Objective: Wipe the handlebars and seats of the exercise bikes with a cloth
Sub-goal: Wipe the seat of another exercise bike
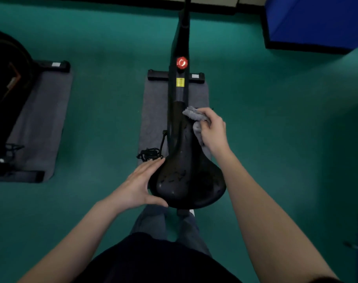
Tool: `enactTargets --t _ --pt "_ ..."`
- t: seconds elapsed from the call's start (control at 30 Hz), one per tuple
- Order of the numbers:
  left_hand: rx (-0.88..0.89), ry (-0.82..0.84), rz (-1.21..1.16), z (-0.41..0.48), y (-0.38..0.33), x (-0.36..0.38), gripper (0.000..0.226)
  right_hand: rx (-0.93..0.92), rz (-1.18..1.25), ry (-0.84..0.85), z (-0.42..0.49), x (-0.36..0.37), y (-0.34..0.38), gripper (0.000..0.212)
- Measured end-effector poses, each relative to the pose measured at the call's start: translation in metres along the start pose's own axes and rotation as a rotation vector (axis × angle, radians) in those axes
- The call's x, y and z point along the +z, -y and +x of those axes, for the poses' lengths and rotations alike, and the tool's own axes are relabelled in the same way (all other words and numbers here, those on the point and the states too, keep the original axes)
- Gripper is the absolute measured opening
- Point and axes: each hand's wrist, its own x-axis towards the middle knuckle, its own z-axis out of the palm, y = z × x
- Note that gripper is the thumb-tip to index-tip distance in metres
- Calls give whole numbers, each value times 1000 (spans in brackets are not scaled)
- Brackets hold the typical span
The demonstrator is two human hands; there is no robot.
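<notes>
A black bike seat [186,176] fills the middle of the view, its narrow nose pointing away from me. My right hand [212,129] is shut on a grey cloth [194,116], pressed against the right side of the seat's nose. My left hand [141,184] rests against the seat's wide left rear edge, fingers along the side and thumb under the rim. The black bike frame [179,88] with a red knob [181,62] runs forward from the seat. The handlebars are out of view.
The bike stands on a grey mat [153,111] on green floor, with a black pedal [150,154] at its left. A second bike [4,103] on its own mat [43,119] stands at the left. A blue block [316,21] sits at the far right.
</notes>
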Motion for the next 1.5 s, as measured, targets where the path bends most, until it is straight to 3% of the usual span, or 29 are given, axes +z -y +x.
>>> enactTargets --t 0.17,0.33,0.5,0.67,0.83,0.9,0.97,1.07,1.23,1.5 --pt "-80 -116 -77 -7 -7 18 124 -95 -31 17 -41 -19 -20 39" --pt "-170 -230 -136 -14 -9 30 126 -192 -113 178 -87 -48 -45 46" --pt "-202 -254 -193 -17 -10 41 125 -352 -134 24 -42 -43 -14 46" --pt "-186 -283 -241 -15 -5 46 126 -538 -432 257 -4 1 8 45" --pt "-153 -309 -284 -12 2 50 129 -824 -529 560 -56 3 -1 41" --pt "-151 -311 -289 -13 3 51 130 -754 -446 538 -58 -1 1 45" --pt "-144 -312 -298 -13 4 51 132 -650 -389 383 -41 -2 7 47" --pt "-150 -306 -308 -13 8 53 135 -647 -491 249 -22 6 16 48" --pt "-161 -312 -324 -16 14 57 136 -717 -598 420 -62 24 2 47" --pt "-159 -378 -343 -18 13 60 130 -625 -335 519 -105 27 -3 51"
